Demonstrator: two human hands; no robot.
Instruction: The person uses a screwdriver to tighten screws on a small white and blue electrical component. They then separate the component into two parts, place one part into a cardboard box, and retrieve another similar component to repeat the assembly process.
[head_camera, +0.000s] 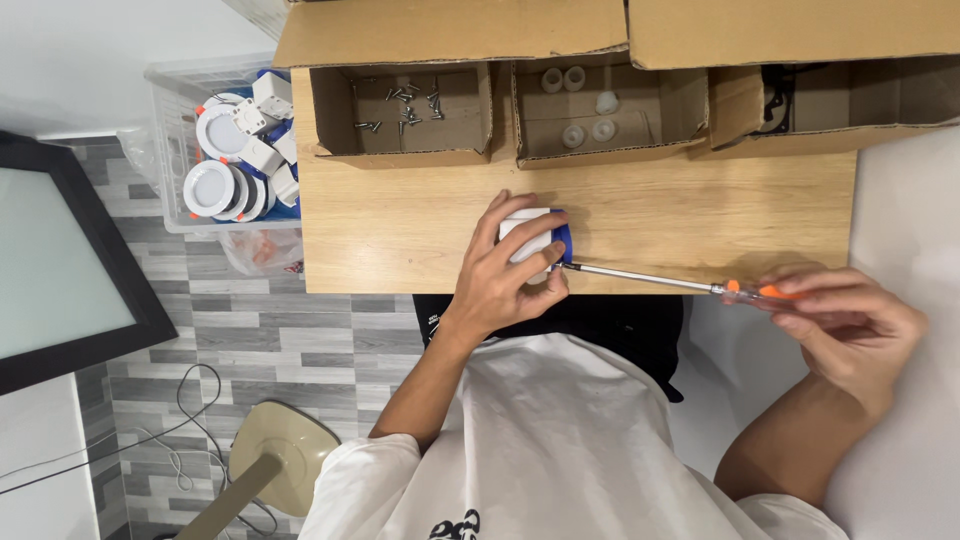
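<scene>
Left hand (500, 275) clamps white-blue fitting (535, 238); right hand (845, 320) grips screwdriver (660, 280) below 3 cardboard boxes (600, 130)

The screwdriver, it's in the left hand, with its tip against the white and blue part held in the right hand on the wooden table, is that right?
The hands are swapped. The head view shows the right hand holding the orange-handled screwdriver, its tip against the white and blue part, which the left hand grips on the wooden table.

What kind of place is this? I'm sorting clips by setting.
Probably a small assembly bench: cardboard boxes of screws and white caps, a bin of round light fittings, and a screwdriver driven into a white part.
</scene>
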